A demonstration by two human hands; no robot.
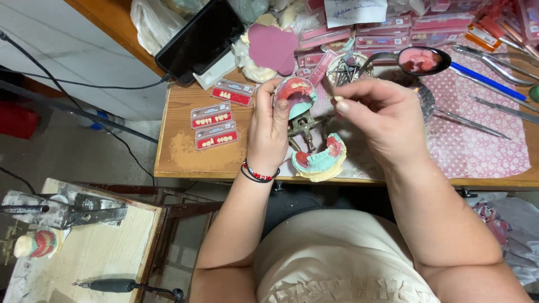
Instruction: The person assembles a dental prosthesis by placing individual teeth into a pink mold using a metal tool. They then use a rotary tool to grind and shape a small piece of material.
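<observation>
I see left hand [270, 130] gripping upper cast [296, 95] | right hand [377, 115] pinching tooth [338, 99] just beside it | some teeth set, gaps left | lower cast [321, 158] below, on tabletop [185, 154]

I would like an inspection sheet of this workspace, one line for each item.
Surface: wooden bench, patterned cloth at right.
Job's things: upper denture model on a metal articulator; lower model below.
Clutter: three tooth cards, phone, spoon of pink wax, metal tools.
Grippers: left hand holds the upper model; right hand pinches a small piece.
Cables: black cable to the phone.
Surroundings: side table with another model.
</observation>
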